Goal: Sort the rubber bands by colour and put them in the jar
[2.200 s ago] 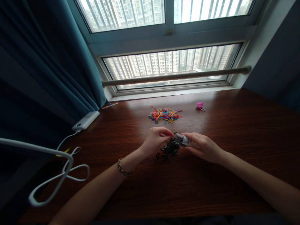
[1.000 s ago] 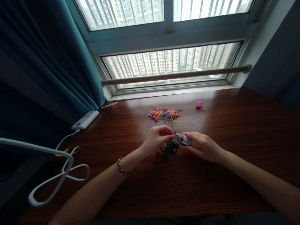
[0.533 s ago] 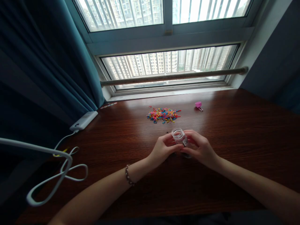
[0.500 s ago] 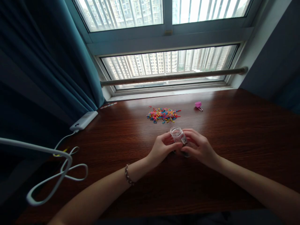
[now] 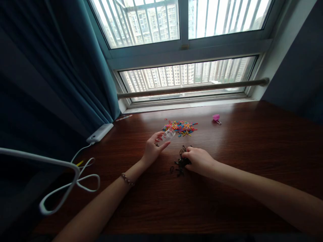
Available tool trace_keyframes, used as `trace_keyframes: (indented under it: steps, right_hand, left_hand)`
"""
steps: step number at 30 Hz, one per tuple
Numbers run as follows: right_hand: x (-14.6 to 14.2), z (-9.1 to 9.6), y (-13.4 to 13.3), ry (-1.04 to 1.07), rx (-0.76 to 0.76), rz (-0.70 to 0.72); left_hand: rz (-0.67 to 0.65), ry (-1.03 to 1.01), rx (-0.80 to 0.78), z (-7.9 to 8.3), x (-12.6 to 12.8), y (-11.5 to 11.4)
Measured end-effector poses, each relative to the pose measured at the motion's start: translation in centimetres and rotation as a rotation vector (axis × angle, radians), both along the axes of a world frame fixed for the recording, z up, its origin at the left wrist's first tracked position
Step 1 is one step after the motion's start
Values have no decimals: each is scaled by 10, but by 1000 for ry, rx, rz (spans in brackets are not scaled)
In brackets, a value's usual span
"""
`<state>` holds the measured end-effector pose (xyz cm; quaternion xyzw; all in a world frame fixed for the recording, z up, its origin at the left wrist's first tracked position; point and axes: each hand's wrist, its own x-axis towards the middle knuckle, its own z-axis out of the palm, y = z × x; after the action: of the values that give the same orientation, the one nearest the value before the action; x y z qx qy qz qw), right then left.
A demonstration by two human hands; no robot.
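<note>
My left hand (image 5: 153,149) holds a small clear jar (image 5: 168,134) tilted, its mouth toward the pile of coloured rubber bands (image 5: 181,126). A beaded bracelet (image 5: 127,179) sits on that wrist. My right hand (image 5: 198,159) rests curled over a small heap of black rubber bands (image 5: 179,164) on the dark wooden table (image 5: 252,148); its fingers are pressed onto the heap.
A pink lid (image 5: 216,117) lies at the back right of the coloured pile. A white power bank (image 5: 100,132) with a white cable (image 5: 83,174) lies at the left by the blue curtain (image 5: 63,74). The window sill runs along the far edge.
The jar was upright between both hands; now my left hand has carried it left and away toward the coloured pile, and my right hand has dropped onto the black bands.
</note>
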<state>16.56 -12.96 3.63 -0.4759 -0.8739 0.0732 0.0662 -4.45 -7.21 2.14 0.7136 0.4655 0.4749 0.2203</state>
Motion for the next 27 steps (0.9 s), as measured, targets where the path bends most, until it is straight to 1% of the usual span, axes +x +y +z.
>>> trace_keyframes:
  steps: [3, 5, 8, 12, 16, 18, 20, 22, 27]
  right_hand:
    - [-9, 2, 9, -42, -40, -14]
    - [-8, 1, 15, 36, -71, -25]
    - [1, -3, 25, 290, -164, -42]
    - [13, -2, 36, 714, -379, -124]
    - [12, 5, 37, 1092, -633, -217]
    - [9, 6, 35, 1206, -676, -242]
    - [7, 3, 35, 1252, -659, -249]
    - [6, 0, 34, 1238, -593, -233]
    - [6, -5, 32, 1054, -239, -243]
  left_hand:
    - [29, 115, 73, -8, -11, 0]
    - [25, 178, 114, -7, -15, -1]
    - [4, 277, 159, -6, -15, -3]
    - [-56, 412, 230, -10, -14, -5]
    - [-67, 504, 302, -13, -11, -7]
    - [-62, 539, 336, -13, -9, -10]
    - [-62, 561, 365, -11, -7, -13]
    - [-63, 569, 385, -10, -4, -17]
    - [-79, 597, 415, -8, 1, -24]
